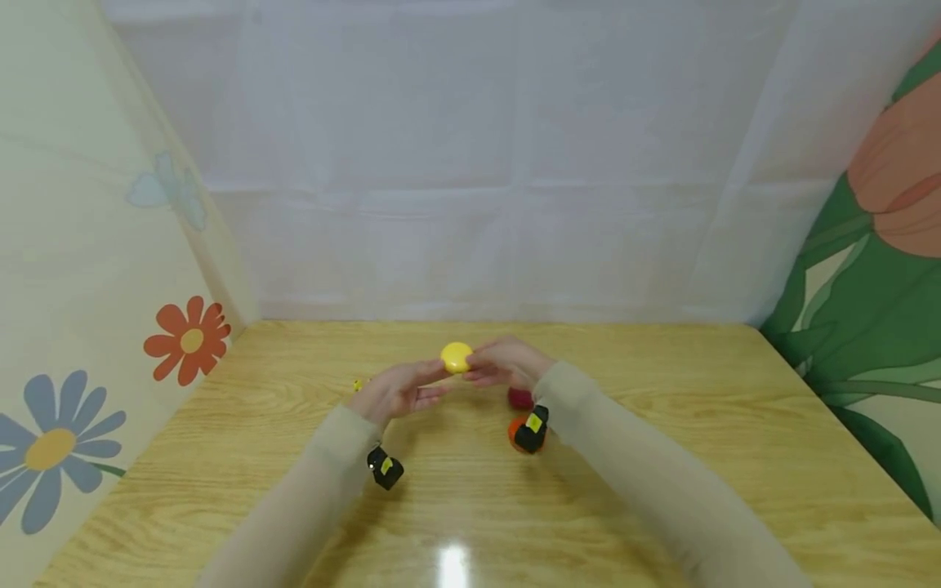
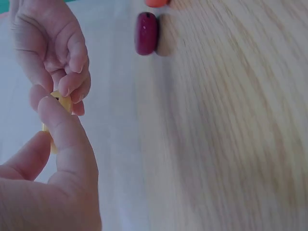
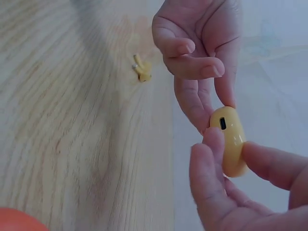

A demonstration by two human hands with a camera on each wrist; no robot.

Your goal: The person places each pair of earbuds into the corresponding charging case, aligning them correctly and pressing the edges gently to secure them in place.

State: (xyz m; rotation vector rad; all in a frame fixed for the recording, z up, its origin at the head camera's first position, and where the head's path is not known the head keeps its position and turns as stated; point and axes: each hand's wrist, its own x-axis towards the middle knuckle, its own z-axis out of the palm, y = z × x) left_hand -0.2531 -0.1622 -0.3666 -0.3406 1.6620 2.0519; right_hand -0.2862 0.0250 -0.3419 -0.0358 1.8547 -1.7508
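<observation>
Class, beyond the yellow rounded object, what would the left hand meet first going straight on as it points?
Most likely the right hand, whose fingers grip the opposite side of the yellow rounded object that the left hand pinches; exact depth is unclear.

Bright glare on the desk

Even, soft light fills the head view, leaving a white glare patch near its bottom. The wrist views are duller and hazy, with blurry shadows; the yellow case gleams faintly.

The head camera looks forward and down from farther back — the wrist cameras, up close, face the same yellow case from each side.
</observation>
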